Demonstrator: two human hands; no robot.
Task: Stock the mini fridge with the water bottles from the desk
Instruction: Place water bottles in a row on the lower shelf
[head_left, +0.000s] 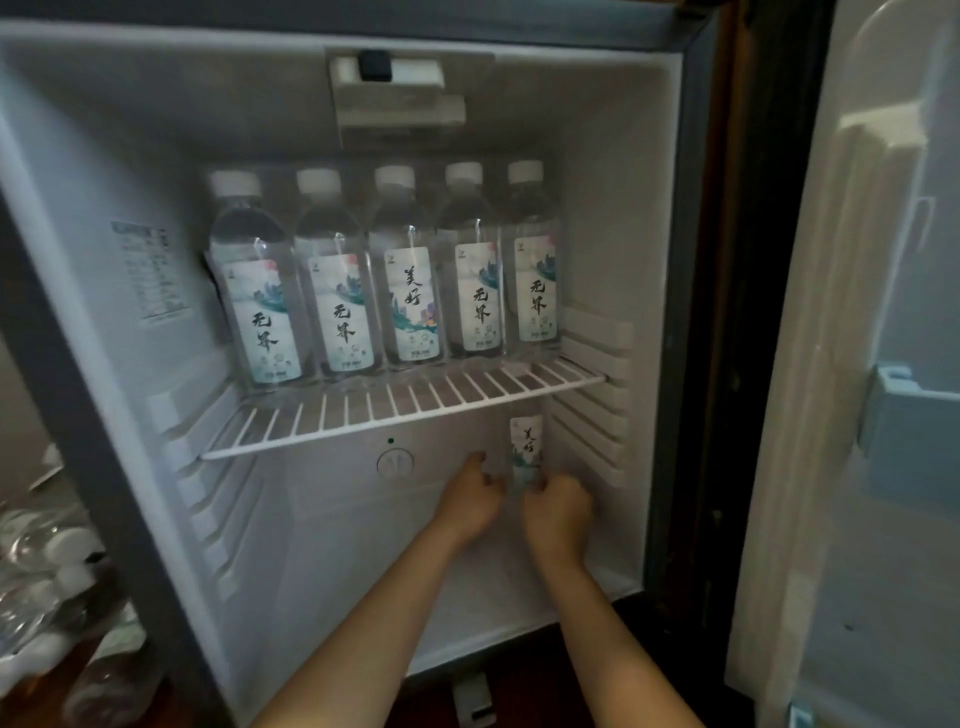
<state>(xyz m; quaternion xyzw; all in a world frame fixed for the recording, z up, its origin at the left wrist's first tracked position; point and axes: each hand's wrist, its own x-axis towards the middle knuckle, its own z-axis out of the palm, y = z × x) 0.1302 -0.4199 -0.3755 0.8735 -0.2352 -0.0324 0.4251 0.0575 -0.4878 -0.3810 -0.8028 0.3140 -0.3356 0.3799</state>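
looking into the open mini fridge (597, 208), door (883, 260) swung out at the right. on the white wire shelf (415, 410), a row of five water bottles (410, 291), all upright, white caps on, side by side and touching or nearly touching, labels to the front. under the shelf, in the lower compartment, toward the back right corner, one single bottle (526, 447), upright, label to the front, its top hidden behind the shelf. held from both sides at its lower part: left hand (470, 501) against the left side of it, fingers curled in and one finger lifted upward; right hand (558, 506) wrapped around the right side near the base. hands close together, only the bottle between them, both forearms reaching in from below. cannot tell whether the base rests on the fridge floor, hidden behind the hands. on the back wall, just left of the left hand, a round dial (395, 463) with a small green dot above. at the ceiling of the fridge, a white box unit (389, 98). on the left inner wall, a printed sticker (150, 273), text too blurred to read. outside the fridge, at the lower left, a heap of more bottles (41, 566) with white caps, blurred and partly cut by the frame edge. on the inner side of the door, a pale blue tray (914, 441).
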